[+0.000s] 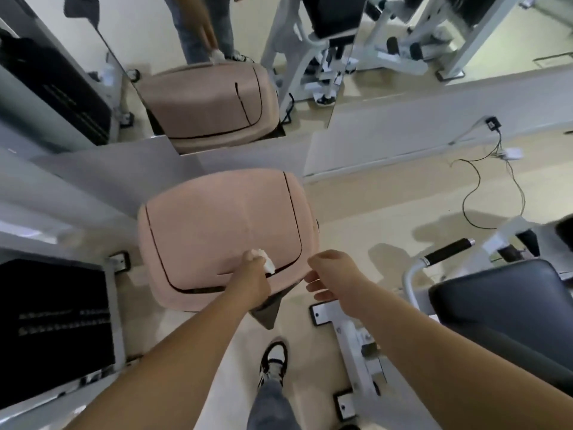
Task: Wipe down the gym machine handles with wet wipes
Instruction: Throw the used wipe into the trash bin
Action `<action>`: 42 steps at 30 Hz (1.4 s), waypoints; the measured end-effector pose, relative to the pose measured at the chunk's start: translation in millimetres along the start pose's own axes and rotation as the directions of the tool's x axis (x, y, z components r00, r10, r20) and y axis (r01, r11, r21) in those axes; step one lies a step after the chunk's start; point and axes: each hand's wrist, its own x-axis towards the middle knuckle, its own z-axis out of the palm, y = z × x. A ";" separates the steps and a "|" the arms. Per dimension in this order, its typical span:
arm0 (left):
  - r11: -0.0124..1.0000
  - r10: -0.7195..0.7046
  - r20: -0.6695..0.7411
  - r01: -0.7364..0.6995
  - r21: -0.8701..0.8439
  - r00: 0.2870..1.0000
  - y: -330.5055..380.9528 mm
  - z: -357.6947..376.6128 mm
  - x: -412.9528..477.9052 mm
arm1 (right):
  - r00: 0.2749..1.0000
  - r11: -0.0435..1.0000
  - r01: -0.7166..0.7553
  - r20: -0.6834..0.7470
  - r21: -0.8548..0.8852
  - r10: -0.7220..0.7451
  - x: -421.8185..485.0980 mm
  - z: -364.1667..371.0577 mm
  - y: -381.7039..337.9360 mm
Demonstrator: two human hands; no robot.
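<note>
While the left hand (255, 270) pinches a crumpled white wet wipe (267, 262) between curled fingers and thumb, it hangs over the near edge of a pink lidded bin (217, 218) that stands on the pale floor in the middle of the scene. The wipe sits right above the dark seam of the bin's lid; whether it touches the lid cannot be told. Just to the right, the right hand (327, 276) hovers beside the bin's near right corner, its fingers loosely curled and holding nothing.

To the right of both hands stands a white-framed gym machine. Its black foam handle (449, 251) with a metal end cap angles up from a curved white tube, well apart from the wipe and from either hand. A dark padded seat (508, 296) lies just near of the handle, and the white base frame (348, 333) runs along the floor below the right forearm.

On the near left sits a black weight stack (52, 321) in a grey frame. Behind the bin, a wall mirror (403, 66) reflects the bin, the person's legs and more machines. Thin black cables (477, 193) trail across the floor at the far right. A black-and-white sneaker (274, 356) shows between the forearms.
</note>
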 end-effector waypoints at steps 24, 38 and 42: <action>0.989 0.113 -0.105 -0.102 0.106 0.988 13.0 30.2 42.1 | 0.998 0.999 -0.047 -0.037 -0.009 0.046 47.9 11.9 3.7; 0.788 0.421 -0.202 -0.467 -0.402 0.884 209.9 -8.1 -205.4 | 0.728 0.856 0.493 -0.465 -0.157 -0.504 -231.5 -141.5 24.5; 0.638 0.634 -0.241 -0.674 -0.372 0.734 272.9 24.0 -313.5 | 0.527 0.824 0.514 -0.670 -0.239 -0.523 -329.8 -188.6 106.6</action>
